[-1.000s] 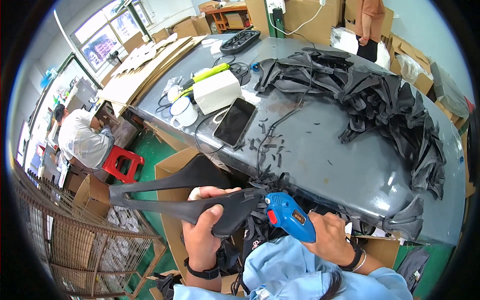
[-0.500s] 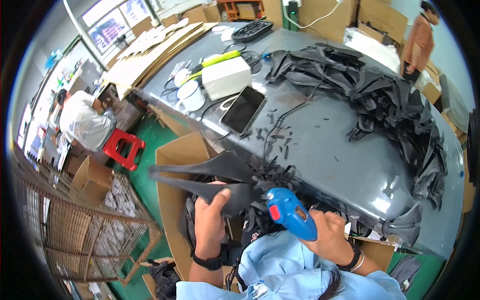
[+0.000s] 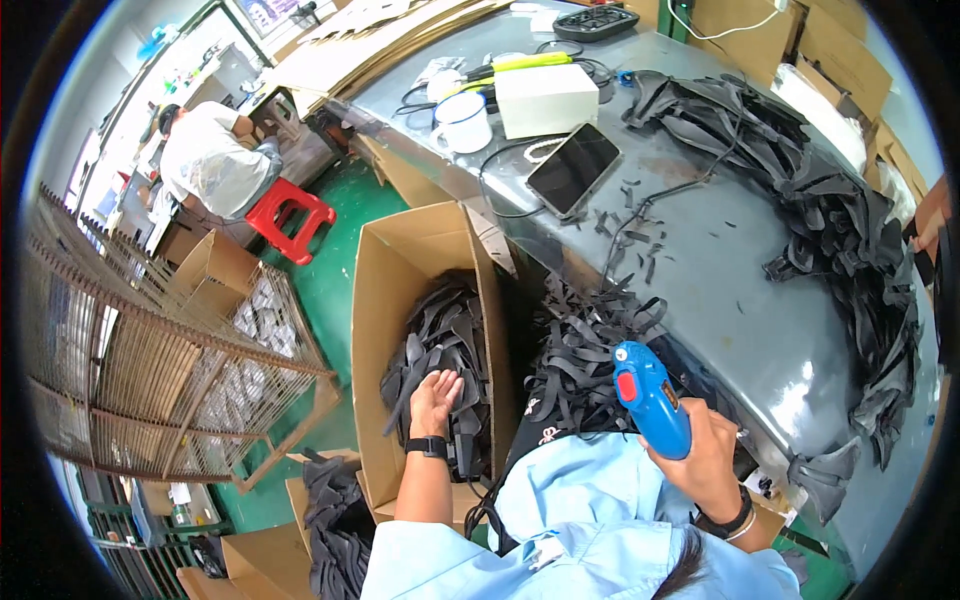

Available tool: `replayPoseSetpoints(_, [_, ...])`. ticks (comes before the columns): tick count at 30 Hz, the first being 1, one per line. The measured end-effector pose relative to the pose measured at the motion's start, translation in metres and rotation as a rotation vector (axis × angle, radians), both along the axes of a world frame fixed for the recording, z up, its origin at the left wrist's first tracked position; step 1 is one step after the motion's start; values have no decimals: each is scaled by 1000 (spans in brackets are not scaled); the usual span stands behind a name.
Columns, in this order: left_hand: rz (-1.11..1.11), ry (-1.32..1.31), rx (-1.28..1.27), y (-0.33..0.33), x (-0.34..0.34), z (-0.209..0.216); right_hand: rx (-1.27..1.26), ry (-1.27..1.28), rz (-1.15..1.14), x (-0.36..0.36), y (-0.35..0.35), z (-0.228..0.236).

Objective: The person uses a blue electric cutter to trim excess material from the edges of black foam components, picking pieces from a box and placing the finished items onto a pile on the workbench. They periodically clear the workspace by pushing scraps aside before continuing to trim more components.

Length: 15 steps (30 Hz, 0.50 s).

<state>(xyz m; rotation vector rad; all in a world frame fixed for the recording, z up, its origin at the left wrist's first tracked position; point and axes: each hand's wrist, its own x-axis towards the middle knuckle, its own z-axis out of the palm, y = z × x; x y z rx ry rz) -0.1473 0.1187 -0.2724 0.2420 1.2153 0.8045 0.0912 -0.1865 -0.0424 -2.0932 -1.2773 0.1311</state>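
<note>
My left hand (image 3: 434,402) is over a cardboard box (image 3: 366,330), its fingers stretched out and nothing held in them. Below it, dark grey flat pieces (image 3: 455,335) lie heaped inside the box. My right hand (image 3: 706,460) grips a blue handheld power tool (image 3: 655,405) with a red button, in front of my body near the table edge. The tool's working end is hard to make out. Next to it, many thin dark strips (image 3: 575,370) are piled in my lap area.
The grey table (image 3: 730,310) carries a long heap of dark pieces (image 3: 830,220), scattered scraps, a phone (image 3: 574,170), a white box (image 3: 546,102) and a mug (image 3: 462,124). A wire cage (image 3: 170,370) stands left. Someone sits by a red stool (image 3: 290,222); another person's arm (image 3: 930,215) shows far right.
My left hand has let go of the dark grey piece and moved down over the box. My right hand, still holding the blue tool, appears further right. The whole view has shifted.
</note>
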Motion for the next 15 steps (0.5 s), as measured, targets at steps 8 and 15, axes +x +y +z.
replayPoseSetpoints(8, [-947,-129,567,-87,185,173,47,65,67,0,-15,-2])
replayPoseSetpoints(15, [-1711,-317,952,-257,314,205,228,195,10,-25,-53,13])
